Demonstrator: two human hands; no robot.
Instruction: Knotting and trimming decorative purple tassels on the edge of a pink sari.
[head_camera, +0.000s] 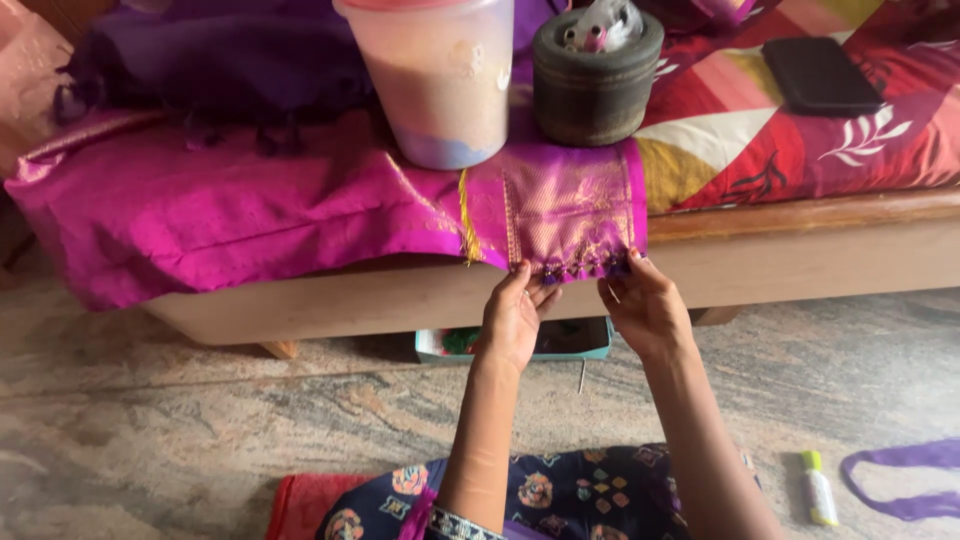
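A magenta silk cloth (250, 205) with a gold woven border (570, 215) hangs over the edge of a wooden bed frame (800, 250). Small tassels run along its lower hem (580, 268). My left hand (515, 320) pinches the hem near its left end. My right hand (645, 305) holds the hem at the right corner. Both hands are raised from my lap, fingers closed on the fringe.
A translucent plastic jar (440, 75) and a round grey stone holder (595, 80) weigh the cloth down on the bed. A dark phone (820, 75) lies on the patterned bedsheet. A small tray (570, 340) sits under the bed. A small tube (820, 490) and purple strip (900, 480) lie on the floor.
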